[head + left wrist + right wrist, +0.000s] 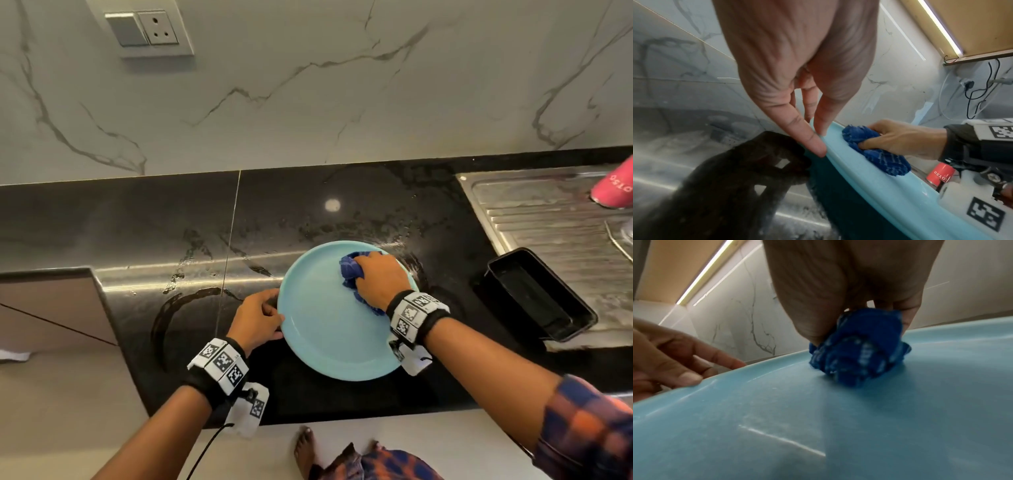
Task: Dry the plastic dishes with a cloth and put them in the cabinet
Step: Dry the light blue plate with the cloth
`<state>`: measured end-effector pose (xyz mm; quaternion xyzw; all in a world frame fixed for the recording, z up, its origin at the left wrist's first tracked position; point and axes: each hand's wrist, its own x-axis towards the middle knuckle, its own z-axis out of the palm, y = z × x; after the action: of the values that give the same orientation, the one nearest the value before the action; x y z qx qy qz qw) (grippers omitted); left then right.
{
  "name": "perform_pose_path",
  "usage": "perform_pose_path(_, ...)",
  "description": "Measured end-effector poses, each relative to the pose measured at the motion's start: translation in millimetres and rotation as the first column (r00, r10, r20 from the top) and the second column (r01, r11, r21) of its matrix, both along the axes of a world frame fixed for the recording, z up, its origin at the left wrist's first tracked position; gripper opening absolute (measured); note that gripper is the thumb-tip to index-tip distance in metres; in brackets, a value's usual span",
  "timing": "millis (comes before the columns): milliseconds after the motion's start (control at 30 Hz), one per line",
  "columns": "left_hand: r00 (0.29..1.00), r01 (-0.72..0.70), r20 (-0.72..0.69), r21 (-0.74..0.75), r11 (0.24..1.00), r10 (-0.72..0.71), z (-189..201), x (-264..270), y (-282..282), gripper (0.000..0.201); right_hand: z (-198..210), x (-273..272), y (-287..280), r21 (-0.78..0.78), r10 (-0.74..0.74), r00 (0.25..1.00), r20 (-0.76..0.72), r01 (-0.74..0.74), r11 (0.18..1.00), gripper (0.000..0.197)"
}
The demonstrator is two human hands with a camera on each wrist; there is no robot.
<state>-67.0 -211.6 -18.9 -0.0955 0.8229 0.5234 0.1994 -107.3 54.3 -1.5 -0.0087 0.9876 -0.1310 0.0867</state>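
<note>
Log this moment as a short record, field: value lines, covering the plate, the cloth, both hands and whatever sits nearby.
plate: light blue plate, on the wet black counter
cloth: blue cloth, bunched, pressed on the plate's far right part
right hand: right hand holds the cloth in its grip
left hand: left hand pinches the plate's left rim
nearby: black tray and red bottle on the steel drainboard

Red bottle (pixel 615 186) — cut off, label partial.
</note>
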Motion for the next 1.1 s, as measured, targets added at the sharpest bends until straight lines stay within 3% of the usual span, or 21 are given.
perform_pose_path(200, 1.000, 0.005, -0.002, 0.047, 0.999, -0.005, 0, 3, -2, 0.059, -2, -13, -64, 0.080, 0.245, 0.967, 0.075, -0.251, 0.965, 0.048)
perform_pose_path(333, 1.000, -0.018, -0.011, 0.015, 1.000, 0.018, 1, 0, 1, 0.053, 7, 23, -79, 0.066, 0.530, 0.837, 0.134, -0.541, 0.838, 0.044)
perform_pose_path(467, 0.997, -0.063, 0.033, 0.003, 0.998, 0.063, 4, 0, 2, 0.050, 11, 72, -45, -0.003, 0.690, 0.693, 0.209, -0.706, 0.709, 0.051)
perform_pose_path(533, 0.998, -0.050, 0.047, -0.003, 0.999, 0.050, 5, -1, 2, 0.049, 15, 78, -17, -0.014, 0.649, 0.715, 0.259, -0.669, 0.743, 0.052)
perform_pose_path(700, 1.000, -0.010, 0.020, -0.082, 0.997, 0.012, 6, -1, 1, 0.043, 20, 14, 23, 0.114, 0.321, 0.918, 0.235, -0.354, 0.928, 0.046)
perform_pose_path(767, 1.000, -0.005, 0.014, -0.135, 0.991, 0.007, 6, -1, 3, 0.040, 14, -6, 13, 0.140, 0.254, 0.944, 0.212, -0.287, 0.948, 0.042)
perform_pose_path(833, 1.000, 0.030, 0.011, -0.208, 0.978, -0.029, 5, -1, 5, 0.037, 2, -5, -10, 0.135, 0.304, 0.937, 0.171, -0.328, 0.935, 0.044)
perform_pose_path(900, 0.998, 0.064, 0.023, -0.266, 0.962, -0.060, 8, -1, 7, 0.038, -7, 18, -31, 0.061, 0.470, 0.873, 0.128, -0.480, 0.875, 0.054)
perform_pose_path(1033, 0.993, 0.111, 0.061, -0.316, 0.942, -0.097, 14, -2, 7, 0.054, 1, 61, -31, -0.039, 0.789, 0.595, 0.153, -0.794, 0.607, 0.059)
perform_pose_path(1100, 0.994, 0.108, 0.064, -0.302, 0.947, -0.093, 16, -2, 10, 0.055, 7, 54, -18, -0.035, 0.796, 0.573, 0.196, -0.807, 0.590, 0.062)
